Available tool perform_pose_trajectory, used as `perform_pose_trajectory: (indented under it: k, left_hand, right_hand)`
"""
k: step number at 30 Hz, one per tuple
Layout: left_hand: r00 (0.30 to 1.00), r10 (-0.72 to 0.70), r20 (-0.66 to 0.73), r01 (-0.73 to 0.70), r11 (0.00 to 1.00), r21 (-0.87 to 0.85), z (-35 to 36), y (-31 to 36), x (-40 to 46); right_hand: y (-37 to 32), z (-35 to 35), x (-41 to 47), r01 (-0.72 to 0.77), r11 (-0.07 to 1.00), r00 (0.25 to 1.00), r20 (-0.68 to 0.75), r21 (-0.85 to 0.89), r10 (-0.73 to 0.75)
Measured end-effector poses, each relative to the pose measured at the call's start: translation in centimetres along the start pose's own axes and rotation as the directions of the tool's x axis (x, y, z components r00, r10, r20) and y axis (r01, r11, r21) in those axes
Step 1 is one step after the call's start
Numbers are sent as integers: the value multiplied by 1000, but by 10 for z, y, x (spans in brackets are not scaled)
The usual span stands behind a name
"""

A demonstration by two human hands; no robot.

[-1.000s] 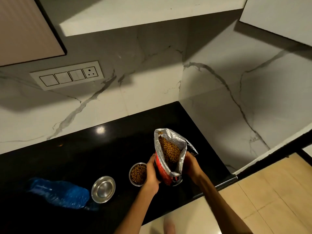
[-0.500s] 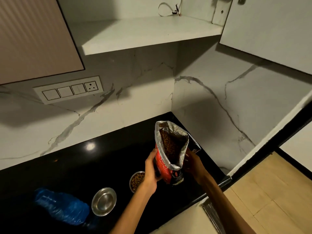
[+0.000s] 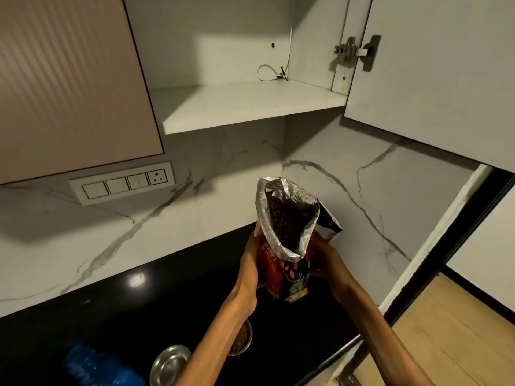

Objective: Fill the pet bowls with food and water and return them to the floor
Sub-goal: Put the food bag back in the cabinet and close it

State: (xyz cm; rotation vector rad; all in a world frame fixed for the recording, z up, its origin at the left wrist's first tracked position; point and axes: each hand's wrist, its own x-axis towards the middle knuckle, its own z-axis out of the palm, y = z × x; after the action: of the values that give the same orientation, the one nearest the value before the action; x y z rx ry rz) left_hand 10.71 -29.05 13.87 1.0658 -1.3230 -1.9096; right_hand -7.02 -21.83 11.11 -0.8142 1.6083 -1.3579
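Food bag [image 3: 281,246]: upright, mouth open, long axis vertical, gripped between left hand [image 3: 252,263] and right hand [image 3: 324,260], fingers curled round sides. Open cabinet shelf [image 3: 245,107] directly above, far side.

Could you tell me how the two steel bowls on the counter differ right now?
The left bowl shows a bare, shiny inside with no food or water visible; the right bowl holds brown kibble. The left bowl is in plain view apart from the frame's bottom edge, while the right bowl is largely hidden behind the left forearm. The left bowl sits next to the blue bottle; the right bowl sits nearer the kibble bag. Both are round steel bowls, upright on the black counter.
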Motion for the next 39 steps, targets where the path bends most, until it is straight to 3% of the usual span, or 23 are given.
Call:
perform_pose_trajectory:
  k: [9, 22, 32, 39]
  left_hand:
    - [999, 9, 54, -11, 999, 40, 2, 77, -12]
    - [982, 160, 106, -177, 966, 188, 8, 191, -40]
    - [975, 168, 145, -193, 964, 183, 28, 293, -58]
    - [981, 154, 118, -170, 975, 140, 31, 351, -51]
  right_hand:
    - [-82, 5, -11, 83, 997, 996, -43, -4, -83]
    - [-192, -2, -29, 264, 948, 954, -95, -180, -284]
    - [-294, -12, -22, 384, 890, 909, -70, -245, -411]
    - [-347, -9, 6, 444, 874, 886, -49, -197, -461]
